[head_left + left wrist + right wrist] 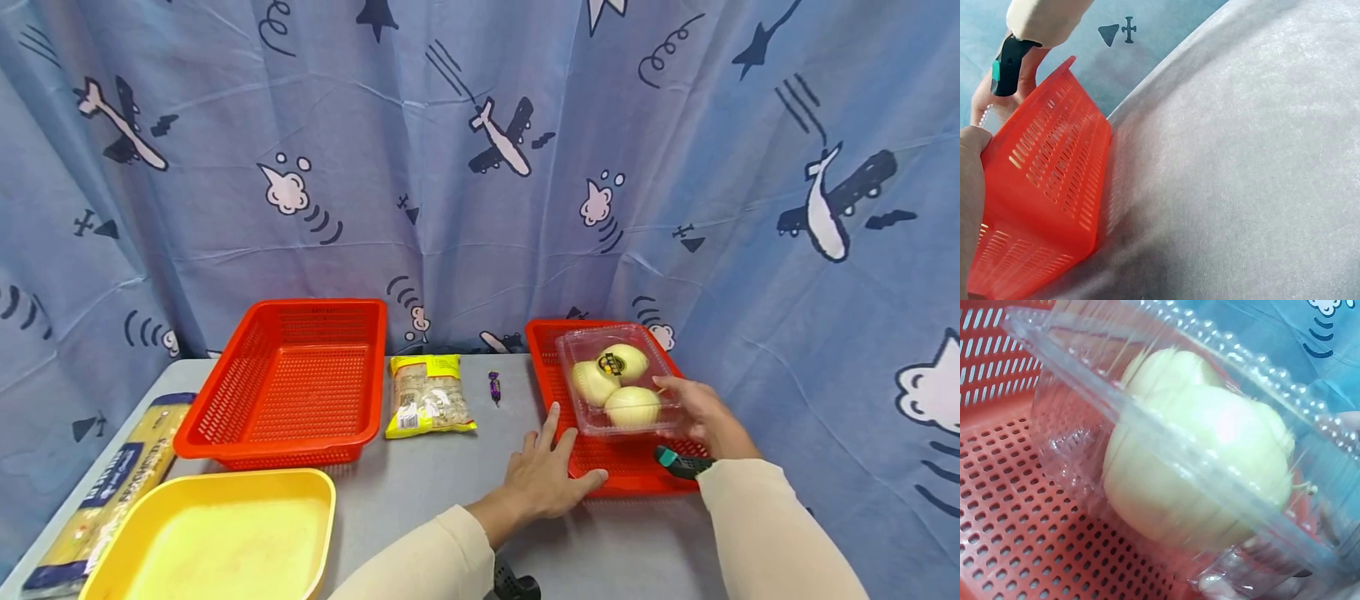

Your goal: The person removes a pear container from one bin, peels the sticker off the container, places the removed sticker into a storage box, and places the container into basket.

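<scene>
My right hand [701, 412] grips the right side of a clear plastic box [570, 343]. Inside it sit three pale yellow, round fruits or vegetables [632, 408], one under a dark label. The box is tilted in the right basket [618, 479], a red one with slotted walls, and part of its perforated floor shows below the box in the right wrist view. With fingers spread, my left hand [542, 477] rests at the near left corner of that basket; in the left wrist view, part of the hand [969, 156] lies along the basket's rim.
Another red basket [322, 375] stands at the left, behind a yellow tray [225, 533]. A long yellow-and-blue packet [112, 492] lies along the left edge. Between the baskets are a yellow-edged clear bag [429, 392] and a small purple wrapped candy [495, 387]. A blue curtain [450, 208] hangs behind.
</scene>
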Demonstrator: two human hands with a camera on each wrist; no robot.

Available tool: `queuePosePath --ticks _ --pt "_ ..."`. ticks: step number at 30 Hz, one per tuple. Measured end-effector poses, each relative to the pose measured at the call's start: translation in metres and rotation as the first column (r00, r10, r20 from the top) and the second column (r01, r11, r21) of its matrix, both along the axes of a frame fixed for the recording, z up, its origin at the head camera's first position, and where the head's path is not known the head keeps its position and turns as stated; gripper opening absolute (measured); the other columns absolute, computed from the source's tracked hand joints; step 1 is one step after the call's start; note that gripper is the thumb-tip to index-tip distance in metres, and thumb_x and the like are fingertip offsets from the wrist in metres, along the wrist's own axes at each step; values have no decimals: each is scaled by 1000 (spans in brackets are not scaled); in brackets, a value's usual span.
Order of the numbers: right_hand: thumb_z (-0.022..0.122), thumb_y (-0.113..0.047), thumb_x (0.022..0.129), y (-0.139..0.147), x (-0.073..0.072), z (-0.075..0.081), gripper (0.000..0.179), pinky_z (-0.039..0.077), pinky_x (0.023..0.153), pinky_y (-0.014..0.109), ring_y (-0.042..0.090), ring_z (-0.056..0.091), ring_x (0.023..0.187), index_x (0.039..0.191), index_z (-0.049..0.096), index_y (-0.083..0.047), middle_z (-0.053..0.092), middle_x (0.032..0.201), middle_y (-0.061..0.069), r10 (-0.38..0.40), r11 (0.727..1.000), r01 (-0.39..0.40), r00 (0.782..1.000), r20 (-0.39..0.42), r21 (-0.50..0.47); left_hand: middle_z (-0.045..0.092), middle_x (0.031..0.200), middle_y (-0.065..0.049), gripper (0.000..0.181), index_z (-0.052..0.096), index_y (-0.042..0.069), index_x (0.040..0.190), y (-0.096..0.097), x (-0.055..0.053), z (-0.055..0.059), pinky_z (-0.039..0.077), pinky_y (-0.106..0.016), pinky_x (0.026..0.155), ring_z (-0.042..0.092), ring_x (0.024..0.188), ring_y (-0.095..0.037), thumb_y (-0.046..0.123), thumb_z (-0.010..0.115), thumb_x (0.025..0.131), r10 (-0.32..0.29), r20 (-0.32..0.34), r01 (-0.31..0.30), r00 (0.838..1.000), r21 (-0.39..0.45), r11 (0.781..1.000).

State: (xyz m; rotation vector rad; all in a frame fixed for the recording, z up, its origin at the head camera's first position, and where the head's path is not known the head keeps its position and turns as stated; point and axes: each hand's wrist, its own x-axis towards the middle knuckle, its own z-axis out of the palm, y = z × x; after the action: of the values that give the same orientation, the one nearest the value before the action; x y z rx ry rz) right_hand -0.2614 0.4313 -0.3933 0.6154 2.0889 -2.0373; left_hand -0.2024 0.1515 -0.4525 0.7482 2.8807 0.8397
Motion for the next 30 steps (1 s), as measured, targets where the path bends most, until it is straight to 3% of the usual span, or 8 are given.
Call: queuePosePath --ticks 5,15,25,30 --pt "57 -31 95 2 2 5 28 55 68 49 29 66 72 97 48 -4 63 80 6 40 997 -41 999 -16 -59 0 160 11 80 39 28 148 -1 0 0 42 -50 90 35 128 -31 76 38 84 2 9 -2 1000 7 1000" --pt "48 -32 99 4 9 21 27 45 87 58 26 63 83 107 37 -9 55 93 5 104 976 -107 994 -23 -192 0 160 11 79 39 30 148 0 0 -1 41 -51 91 35 128 -32 76 39 84 0 19 0 1000 13 1000" --pt "46 -32 99 -3 17 43 32 45 88 57 29 64 87 116 35 -7 57 95 10 140 960 -149 989 -55 -238 -1 160 10 79 41 27 148 -1 0 4 42 -50 92 38 127 -31 74 43 84 -5 34 4 999 28 1000" --pt "44 -31 99 -6 21 49 41 44 89 58 30 62 88 124 26 -4 49 107 16 144 960 -155 988 -62 -233 5 160 8 82 42 24 147 -4 -1 9 39 -51 97 37 129 -31 72 51 82 -14 94 4 995 114 993"
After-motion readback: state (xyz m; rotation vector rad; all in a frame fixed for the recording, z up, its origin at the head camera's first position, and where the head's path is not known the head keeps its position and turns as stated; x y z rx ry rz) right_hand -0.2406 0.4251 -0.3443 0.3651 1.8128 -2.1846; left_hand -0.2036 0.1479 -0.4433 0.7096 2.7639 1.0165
